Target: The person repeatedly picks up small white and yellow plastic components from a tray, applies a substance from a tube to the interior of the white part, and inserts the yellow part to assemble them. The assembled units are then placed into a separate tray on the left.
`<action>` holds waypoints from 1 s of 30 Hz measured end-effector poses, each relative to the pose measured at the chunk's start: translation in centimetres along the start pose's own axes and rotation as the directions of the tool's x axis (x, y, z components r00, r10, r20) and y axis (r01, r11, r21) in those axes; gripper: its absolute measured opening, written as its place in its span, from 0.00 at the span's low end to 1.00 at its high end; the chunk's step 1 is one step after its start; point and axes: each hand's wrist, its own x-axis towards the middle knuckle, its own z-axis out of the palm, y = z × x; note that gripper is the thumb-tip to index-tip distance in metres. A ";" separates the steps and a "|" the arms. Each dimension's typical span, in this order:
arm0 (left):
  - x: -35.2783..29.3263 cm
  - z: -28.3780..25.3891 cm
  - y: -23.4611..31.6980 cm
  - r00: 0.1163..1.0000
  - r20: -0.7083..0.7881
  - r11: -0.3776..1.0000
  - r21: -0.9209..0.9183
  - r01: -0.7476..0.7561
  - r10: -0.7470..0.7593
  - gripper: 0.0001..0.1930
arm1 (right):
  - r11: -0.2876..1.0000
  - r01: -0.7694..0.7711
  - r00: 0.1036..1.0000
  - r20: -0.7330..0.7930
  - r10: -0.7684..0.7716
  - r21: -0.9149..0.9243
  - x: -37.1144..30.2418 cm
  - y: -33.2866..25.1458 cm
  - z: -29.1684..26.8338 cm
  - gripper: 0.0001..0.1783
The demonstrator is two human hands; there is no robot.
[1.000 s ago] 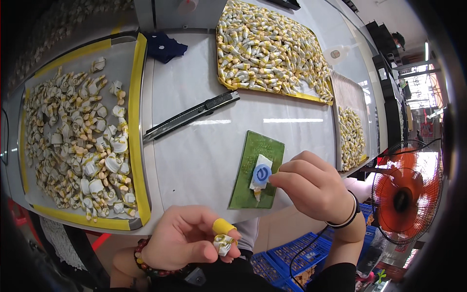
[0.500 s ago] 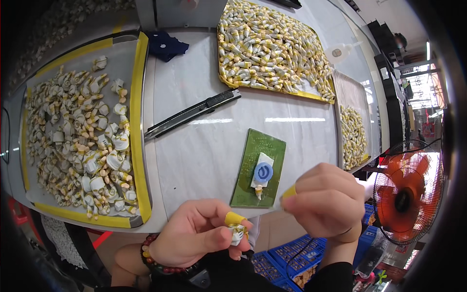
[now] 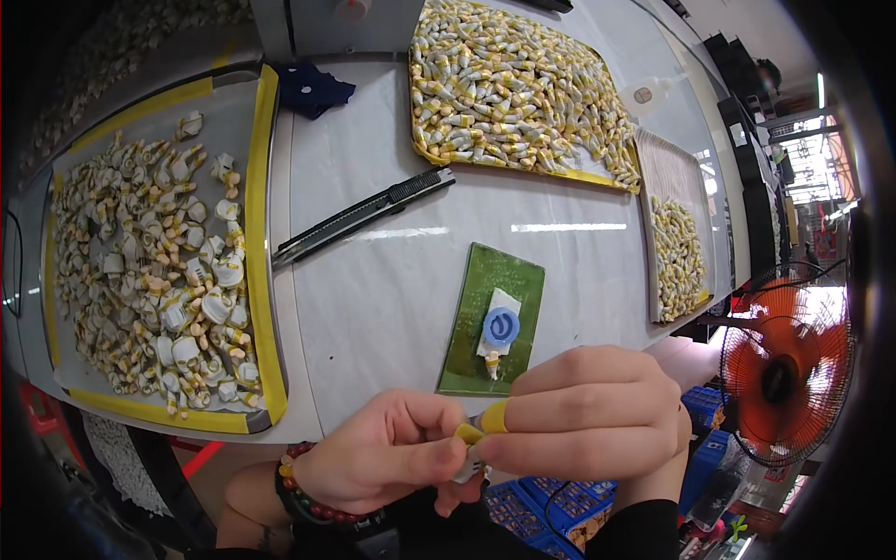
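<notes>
A small white piece with gold markings (image 3: 469, 469) is pinched between the thumb and fingers of my left hand (image 3: 373, 457), low in front of me. My right hand (image 3: 597, 415) meets it from the right, its thumb and index finger closed at the piece; whatever lies between those fingertips is hidden. Yellow tape wraps a fingertip on each hand. Just beyond my hands lies a green board (image 3: 476, 285). On it a blue round mould-like disc (image 3: 501, 326) rests on a white pad (image 3: 505, 297), with a small white and peach piece (image 3: 493, 366) at the near end.
A snap-off utility knife (image 3: 373, 210) lies across the table. Left, a yellow-taped tray (image 3: 261, 280) holds many white pieces. Another full tray (image 3: 523, 171) stands at the back, a third (image 3: 644, 187) right. A dark blue cloth (image 3: 313, 91), orange fan (image 3: 779, 373) and blue crates (image 3: 551, 411) surround.
My right hand has moved left and down to the piece in my left hand, and its fingertips now touch there. The left hand keeps its hold, nearly in place.
</notes>
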 end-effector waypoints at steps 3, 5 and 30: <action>0.1 0.1 0.1 1.000 0.001 1.000 -0.005 0.007 -0.007 0.11 | 1.000 -0.004 1.000 0.006 0.004 -0.009 0.0 -0.2 0.0 0.08; 0.2 0.2 0.1 1.000 0.003 1.000 0.000 0.005 -0.005 0.11 | 1.000 -0.019 1.000 0.005 0.019 0.001 -0.1 -0.3 0.0 0.09; 0.6 1.8 0.2 0.780 0.241 0.229 0.869 -0.439 0.577 0.15 | 0.992 -0.116 0.989 -0.094 0.111 -0.044 -2.8 -2.7 0.1 0.07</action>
